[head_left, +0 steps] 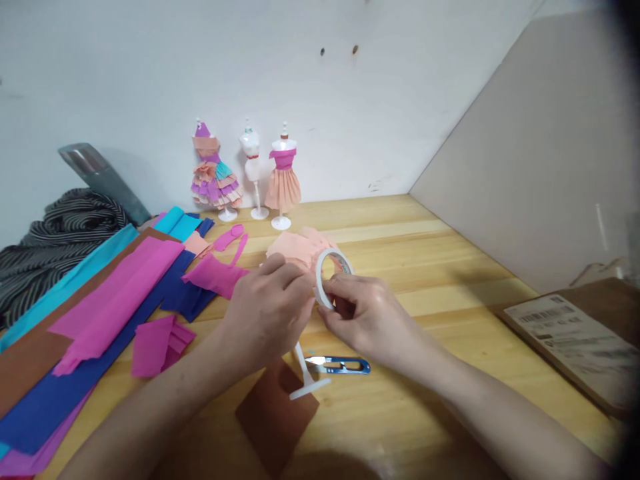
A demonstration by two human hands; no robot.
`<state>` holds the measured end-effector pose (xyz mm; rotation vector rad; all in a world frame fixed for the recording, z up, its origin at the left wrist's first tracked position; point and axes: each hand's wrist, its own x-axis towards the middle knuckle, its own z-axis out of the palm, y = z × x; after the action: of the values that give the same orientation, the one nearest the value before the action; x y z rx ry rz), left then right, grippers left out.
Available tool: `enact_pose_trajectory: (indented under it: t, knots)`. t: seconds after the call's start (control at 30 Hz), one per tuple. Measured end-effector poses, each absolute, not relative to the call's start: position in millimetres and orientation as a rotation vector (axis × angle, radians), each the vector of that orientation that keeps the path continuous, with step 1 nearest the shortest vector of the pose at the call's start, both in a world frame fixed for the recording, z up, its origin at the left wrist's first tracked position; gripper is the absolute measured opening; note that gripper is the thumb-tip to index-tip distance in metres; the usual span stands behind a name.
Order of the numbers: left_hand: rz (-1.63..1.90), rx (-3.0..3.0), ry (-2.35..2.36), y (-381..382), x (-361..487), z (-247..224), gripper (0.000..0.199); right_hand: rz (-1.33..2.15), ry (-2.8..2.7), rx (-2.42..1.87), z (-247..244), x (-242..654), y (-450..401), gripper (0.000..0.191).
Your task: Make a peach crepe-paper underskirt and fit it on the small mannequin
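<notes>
Head view | right hand (375, 317) pinching the tape roll (319, 279), right beside curled left hand (273, 313), its grip hidden | white stand (303, 373) tilts below those left fingers; a hard tug could knock it against thread snips (364, 367).

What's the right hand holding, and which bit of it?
The right hand holds the tape by the lower part of its ring.

Craft workspace with dressed mini mannequins (283, 177)
</notes>
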<state>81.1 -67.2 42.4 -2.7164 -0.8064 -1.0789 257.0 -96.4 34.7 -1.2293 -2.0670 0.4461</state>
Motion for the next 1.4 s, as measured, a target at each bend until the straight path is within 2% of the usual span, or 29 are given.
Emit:
enact_pose_trajectory:
  t: [0.17, 0.4, 0.6, 0.8, 1.0, 1.23, 1.4]
  knots:
    - [-1.039, -2.659, -0.833, -68, 82, 41, 0.015, 0.520, -2.040, -1.251, 34, 256, -96, 0.028]
    - [-0.801, -2.483, -0.736, -74, 86, 39, 0.025, 0.532, -2.035, -1.261, 30, 252, -95, 0.029]
    - [-0.958, -2.523, -0.722, -64, 85, 34, 0.022, 0.574, -2.022, -1.271, 33, 253, -97, 0.030]
    - [-1.170, -2.863, -0.924, -51, 81, 35, 0.021, 0.680, -1.994, -1.283, 36, 255, -96, 0.029]
    - [-1.232, -2.969, -0.980, -54, 79, 41, 0.020, 0.774, -1.951, -1.325, 35, 257, -94, 0.028]
    - [-1.081, -2.886, -0.902, -61, 76, 45, 0.015, 0.764, -1.952, -1.344, 31, 257, -94, 0.023]
    - [-0.870, -2.663, -0.824, -67, 81, 39, 0.017, 0.610, -2.013, -1.310, 33, 255, -95, 0.026]
